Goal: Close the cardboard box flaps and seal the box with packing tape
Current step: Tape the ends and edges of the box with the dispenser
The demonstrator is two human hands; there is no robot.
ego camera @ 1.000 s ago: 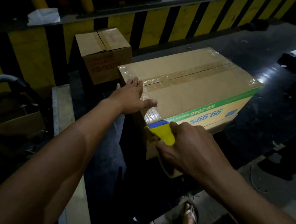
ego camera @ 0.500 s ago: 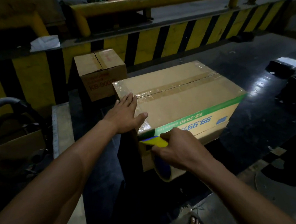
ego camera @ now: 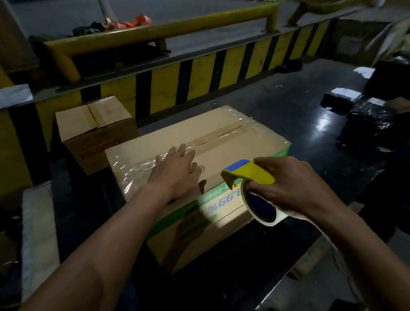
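Tape dispenser (ego camera: 251, 174) sits gripped in my right hand (ego camera: 295, 189); my left hand (ego camera: 176, 173) lies flat (fingers straight) on the box (ego camera: 232, 151).

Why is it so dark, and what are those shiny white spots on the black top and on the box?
Head view: the scene is dimly lit, so the edges sink into shadow; the white spots are glare, light bouncing off the glossy black surface and off the clear tape on the cardboard box; the top right corner is blurred; the wide lens bends the yellow rail.
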